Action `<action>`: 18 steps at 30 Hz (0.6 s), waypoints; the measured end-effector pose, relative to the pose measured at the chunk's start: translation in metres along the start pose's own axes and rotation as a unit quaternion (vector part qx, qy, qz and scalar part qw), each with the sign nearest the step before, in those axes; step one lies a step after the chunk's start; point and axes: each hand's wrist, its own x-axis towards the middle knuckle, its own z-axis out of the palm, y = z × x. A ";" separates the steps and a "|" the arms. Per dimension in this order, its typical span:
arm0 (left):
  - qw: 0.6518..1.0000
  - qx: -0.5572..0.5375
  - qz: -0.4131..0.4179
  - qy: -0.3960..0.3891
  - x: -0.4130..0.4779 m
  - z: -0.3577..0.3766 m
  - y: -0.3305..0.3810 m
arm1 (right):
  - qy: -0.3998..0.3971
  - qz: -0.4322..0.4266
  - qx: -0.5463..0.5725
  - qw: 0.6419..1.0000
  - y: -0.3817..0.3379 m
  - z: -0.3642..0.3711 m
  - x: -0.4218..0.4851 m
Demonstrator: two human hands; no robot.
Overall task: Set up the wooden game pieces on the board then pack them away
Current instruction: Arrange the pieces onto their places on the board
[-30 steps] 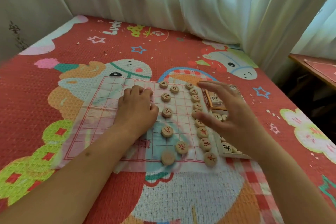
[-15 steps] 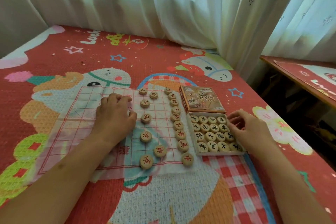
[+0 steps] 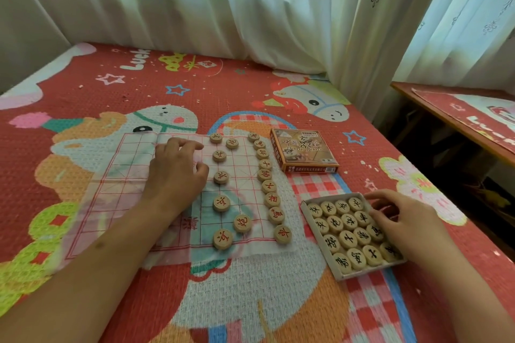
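Left hand (image 3: 175, 172), fingers curled, steadies the paper board (image 3: 125, 175). Right hand (image 3: 404, 220) curls over the tray (image 3: 321, 242); neither grip is clear. Lift one black piece (image 3: 348, 238) straight up.

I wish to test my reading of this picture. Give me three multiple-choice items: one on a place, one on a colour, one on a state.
1. Where does the box lid lie? A inside the tray; B beyond the tray; C under the tray.
2. The characters on the pieces in the tray are: A black; B red; C green.
3. The tray is: A empty; B closed; C open, pieces in rows.
Key: 1 B, it lies past the tray's far edge; 2 A, their strokes are black; 3 C, uncovered rows show.
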 end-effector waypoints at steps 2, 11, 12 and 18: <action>1.000 0.004 0.000 -0.001 0.000 0.001 -0.001 | 0.047 -0.027 -0.015 0.998 -0.004 -0.004 -0.005; 1.000 -0.010 0.003 0.000 -0.001 0.000 0.000 | -0.055 -0.051 -0.145 0.987 -0.025 0.004 0.020; 1.000 -0.011 0.002 0.000 -0.001 -0.001 -0.001 | -0.054 -0.053 -0.150 0.986 -0.028 0.006 0.020; 1.000 -0.015 0.000 -0.005 -0.001 0.000 0.000 | -0.037 -0.044 -0.125 0.991 -0.029 0.006 0.021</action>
